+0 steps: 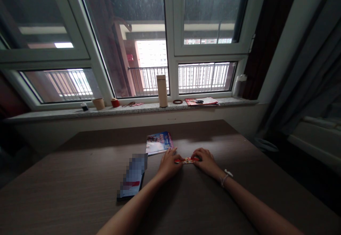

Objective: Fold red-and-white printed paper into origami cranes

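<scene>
Between my two hands, low over the brown table (87, 171), is a narrow red-and-white patterned strip (188, 160), which looks like folded paper. My left hand (169, 163) pinches its left end, fingers closed. At the right end, my right hand (206, 161) grips it with bent fingers; a band with a white tie is on that wrist. The fingers cover both ends of the strip. Just beyond my left hand lies a blue printed booklet (159, 142). Left of my left forearm is a phone or tablet (134, 178), its screen partly pixelated.
Along the windowsill (144, 109) stand a beige flask (162, 91), a tan cup (98, 103), a red spool-like item (115, 103), a small dark bottle (84, 106) and a clear bottle (239, 86). Scissors (197, 101) lie on red-and-white papers (210, 102) there.
</scene>
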`<state>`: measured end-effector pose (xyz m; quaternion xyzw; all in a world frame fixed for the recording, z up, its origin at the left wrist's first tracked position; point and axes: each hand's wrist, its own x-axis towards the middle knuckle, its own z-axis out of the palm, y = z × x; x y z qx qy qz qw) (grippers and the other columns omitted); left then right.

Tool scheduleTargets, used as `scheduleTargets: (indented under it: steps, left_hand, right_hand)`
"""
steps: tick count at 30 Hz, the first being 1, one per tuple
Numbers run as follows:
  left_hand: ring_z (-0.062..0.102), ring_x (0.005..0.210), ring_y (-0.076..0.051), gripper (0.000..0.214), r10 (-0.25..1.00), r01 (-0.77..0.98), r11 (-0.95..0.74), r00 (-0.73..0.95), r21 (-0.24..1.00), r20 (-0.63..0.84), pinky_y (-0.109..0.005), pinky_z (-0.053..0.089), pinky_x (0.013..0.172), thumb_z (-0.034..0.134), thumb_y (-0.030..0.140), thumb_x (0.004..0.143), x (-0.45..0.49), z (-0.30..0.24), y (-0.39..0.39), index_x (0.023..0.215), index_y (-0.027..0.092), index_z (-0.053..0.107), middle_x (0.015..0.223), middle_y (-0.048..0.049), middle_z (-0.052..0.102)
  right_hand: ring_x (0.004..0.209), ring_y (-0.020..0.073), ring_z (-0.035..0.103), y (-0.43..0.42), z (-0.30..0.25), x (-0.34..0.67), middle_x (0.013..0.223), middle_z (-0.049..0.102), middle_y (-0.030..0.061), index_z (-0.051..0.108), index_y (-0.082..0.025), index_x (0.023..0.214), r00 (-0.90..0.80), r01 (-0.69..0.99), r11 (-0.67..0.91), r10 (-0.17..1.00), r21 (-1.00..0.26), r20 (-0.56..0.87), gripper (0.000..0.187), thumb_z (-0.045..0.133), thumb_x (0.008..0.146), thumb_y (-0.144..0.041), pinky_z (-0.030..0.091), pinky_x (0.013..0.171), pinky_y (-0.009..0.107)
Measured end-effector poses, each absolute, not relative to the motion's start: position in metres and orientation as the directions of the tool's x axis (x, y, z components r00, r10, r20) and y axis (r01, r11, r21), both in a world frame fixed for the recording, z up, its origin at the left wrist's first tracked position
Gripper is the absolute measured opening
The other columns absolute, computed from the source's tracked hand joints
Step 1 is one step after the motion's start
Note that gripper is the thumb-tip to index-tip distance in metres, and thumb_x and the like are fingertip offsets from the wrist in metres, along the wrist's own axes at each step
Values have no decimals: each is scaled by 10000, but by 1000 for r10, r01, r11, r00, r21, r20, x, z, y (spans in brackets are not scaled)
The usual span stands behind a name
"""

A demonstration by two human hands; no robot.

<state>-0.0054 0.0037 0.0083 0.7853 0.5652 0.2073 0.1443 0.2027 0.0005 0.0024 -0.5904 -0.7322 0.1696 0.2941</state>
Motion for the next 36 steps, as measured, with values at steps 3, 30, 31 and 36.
scheduleTargets:
  steps: [3, 30, 31, 36]
  left_hand:
    - [299, 1383, -311, 173, 942, 833, -330, 265, 444, 205, -484, 277, 1097, 656, 386, 791, -1, 8, 4, 912, 289, 735, 1444, -27, 456]
    - [330, 1368, -285, 199, 948, 845, -313, 308, 433, 83, -454, 269, 1110, 681, 367, 783, -4, 16, 13, 972, 314, 712, 1454, -17, 436]
    - [323, 1373, -287, 210, 947, 846, -312, 313, 433, 70, -456, 261, 1117, 679, 368, 785, -5, 16, 14, 986, 315, 709, 1458, -20, 429]
    - [295, 1390, -304, 233, 935, 830, -334, 353, 446, 43, -490, 241, 1130, 648, 323, 812, -10, 14, 16, 1039, 313, 699, 1476, -41, 396]
  right_hand:
    - [1031, 222, 502, -1, 3, 200, 1007, 618, 11, 703, -278, 814, -108, 774, 248, 958, -582, 265, 141, 661, 756, -399, 336, 928, 344]
    - [1079, 223, 486, 9, 2, 204, 1056, 612, 14, 713, -287, 878, -114, 771, 175, 984, -613, 138, 173, 700, 719, -354, 327, 953, 316]
    - [1082, 224, 484, 10, 1, 205, 1059, 612, 14, 714, -287, 879, -120, 766, 177, 984, -618, 133, 172, 698, 717, -344, 326, 956, 318]
    - [1093, 234, 480, 11, -1, 208, 1058, 612, 17, 710, -280, 896, -137, 749, 196, 980, -633, 141, 183, 674, 718, -299, 329, 963, 337]
